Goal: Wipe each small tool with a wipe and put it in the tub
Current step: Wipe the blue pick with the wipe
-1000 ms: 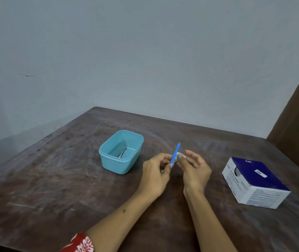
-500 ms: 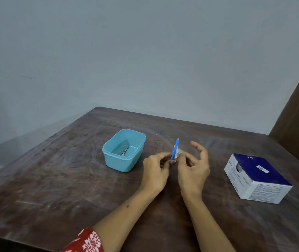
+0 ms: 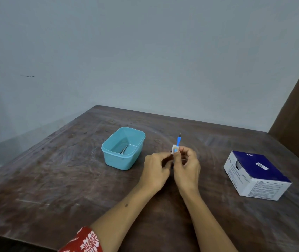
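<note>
A thin blue tool with a dark tip stands nearly upright over the middle of the table. My left hand pinches its lower end, which is hidden by the fingers. My right hand presses a small white wipe around the tool's shaft, fingers curled closed. To the left of both hands stands a light blue tub, open on top, with a small metal tool lying on its bottom.
A white and dark blue box of swabs lies on the right side of the brown wooden table. A pale wall stands behind the table, and a brown panel rises at the far right.
My right hand's fingers, spread open half a second ago, have closed with the wipe around the tool's shaft. The tool has stayed upright in my left hand.
</note>
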{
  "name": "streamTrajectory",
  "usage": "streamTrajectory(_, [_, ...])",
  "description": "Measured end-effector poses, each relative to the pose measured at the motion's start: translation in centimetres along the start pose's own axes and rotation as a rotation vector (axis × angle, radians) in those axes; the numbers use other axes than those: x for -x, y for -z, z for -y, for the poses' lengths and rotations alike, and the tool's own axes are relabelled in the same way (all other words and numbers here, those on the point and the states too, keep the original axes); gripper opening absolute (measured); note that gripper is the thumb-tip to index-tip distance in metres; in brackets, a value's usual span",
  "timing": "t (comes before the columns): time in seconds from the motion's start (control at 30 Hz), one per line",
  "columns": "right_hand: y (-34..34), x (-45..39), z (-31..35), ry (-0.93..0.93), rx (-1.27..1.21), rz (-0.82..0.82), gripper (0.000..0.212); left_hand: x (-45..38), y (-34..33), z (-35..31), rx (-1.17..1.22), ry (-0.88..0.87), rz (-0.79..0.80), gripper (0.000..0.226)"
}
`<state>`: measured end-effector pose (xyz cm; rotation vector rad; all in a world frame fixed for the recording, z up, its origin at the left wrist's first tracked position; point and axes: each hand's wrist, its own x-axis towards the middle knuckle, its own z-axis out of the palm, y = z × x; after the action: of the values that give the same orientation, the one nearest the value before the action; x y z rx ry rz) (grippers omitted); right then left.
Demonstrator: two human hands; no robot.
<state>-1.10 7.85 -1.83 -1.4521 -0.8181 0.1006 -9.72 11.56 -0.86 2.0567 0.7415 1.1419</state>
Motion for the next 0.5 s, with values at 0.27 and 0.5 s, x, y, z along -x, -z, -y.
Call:
streamTrajectory(0.27, [0.2, -0.2, -0.1, 0.023, -0.02, -0.089, 0.006, -0.4, 0.5, -0.2, -0.105, 0.133, -0.114, 0.065])
streamTrajectory(0.5, [0.1, -0.2, -0.1, 0.012, -0.019, -0.077, 0.004, -1.3, 0.5, 0.4, -0.103, 0.26, -0.07, 0.078])
